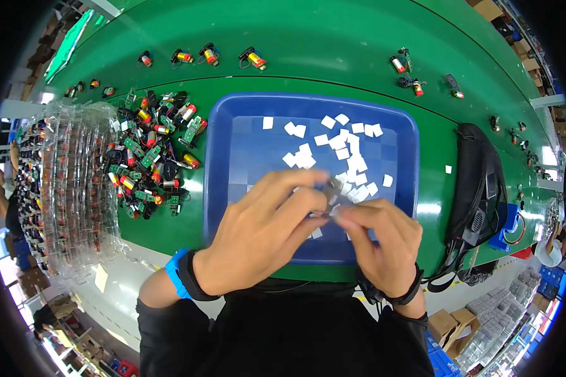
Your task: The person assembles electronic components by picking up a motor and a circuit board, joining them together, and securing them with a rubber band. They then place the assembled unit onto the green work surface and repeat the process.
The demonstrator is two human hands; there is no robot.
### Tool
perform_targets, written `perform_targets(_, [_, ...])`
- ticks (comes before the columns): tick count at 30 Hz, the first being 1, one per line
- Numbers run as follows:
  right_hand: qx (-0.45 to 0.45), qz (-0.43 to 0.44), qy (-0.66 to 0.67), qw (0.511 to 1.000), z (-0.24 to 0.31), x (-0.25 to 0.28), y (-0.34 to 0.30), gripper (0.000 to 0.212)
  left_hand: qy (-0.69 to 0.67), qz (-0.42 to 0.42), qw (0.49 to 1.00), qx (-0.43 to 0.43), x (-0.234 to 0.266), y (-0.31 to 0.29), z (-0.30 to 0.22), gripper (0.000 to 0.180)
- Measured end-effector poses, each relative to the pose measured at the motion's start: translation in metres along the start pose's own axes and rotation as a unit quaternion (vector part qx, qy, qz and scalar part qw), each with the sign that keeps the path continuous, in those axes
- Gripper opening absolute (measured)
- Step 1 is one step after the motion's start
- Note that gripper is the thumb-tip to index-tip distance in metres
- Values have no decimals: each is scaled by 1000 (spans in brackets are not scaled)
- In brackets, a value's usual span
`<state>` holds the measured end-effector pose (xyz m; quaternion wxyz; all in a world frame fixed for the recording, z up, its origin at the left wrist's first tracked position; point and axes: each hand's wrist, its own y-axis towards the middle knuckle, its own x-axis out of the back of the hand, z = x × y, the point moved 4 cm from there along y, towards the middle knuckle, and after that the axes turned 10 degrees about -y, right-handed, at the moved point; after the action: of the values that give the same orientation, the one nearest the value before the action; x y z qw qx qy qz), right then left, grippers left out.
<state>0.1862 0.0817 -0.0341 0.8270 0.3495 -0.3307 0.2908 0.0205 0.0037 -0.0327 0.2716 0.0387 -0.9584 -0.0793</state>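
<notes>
Over the near half of a blue plastic tray (217, 182), my left hand (264, 223) and my right hand (383, 242) meet with fingers pinched. A small greyish piece (333, 191) shows at my left fingertips; blur hides its kind. My right thumb and forefinger press together beside it, and what they hold, if anything, I cannot make out. Many small white squares (343, 152) lie scattered in the tray, thickest right of its middle, some overlapping. My left wrist wears a blue band and a black one, my right wrist a dark one.
Left of the tray lies a heap of small green circuit boards with red-yellow cylinders (151, 151). Stacked clear plastic trays (75, 188) stand beyond it. More such assemblies (255, 58) sit along the green table's far side. A black bag (475, 188) lies at the right, near a stray white square (448, 169).
</notes>
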Motion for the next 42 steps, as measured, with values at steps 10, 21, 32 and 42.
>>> perform_targets(10, [-23, -5, 99, 995, 8, -4, -2, 21, -349, -16, 920, 178, 8, -22, 25, 29])
perform_targets(21, [-44, 46, 13, 998, 7, -16, -11, 16, -259, 89, 933, 233, -6, -21, 21, 23])
perform_targets(32, [-213, 121, 109, 963, -25, -9, 0, 23, -275, 65, 935, 213, -1, -22, 15, 14])
perform_targets(42, [-164, 179, 338, 909, -5, -21, -10, 32, -344, 52, 912, 215, -8, -24, 14, 8])
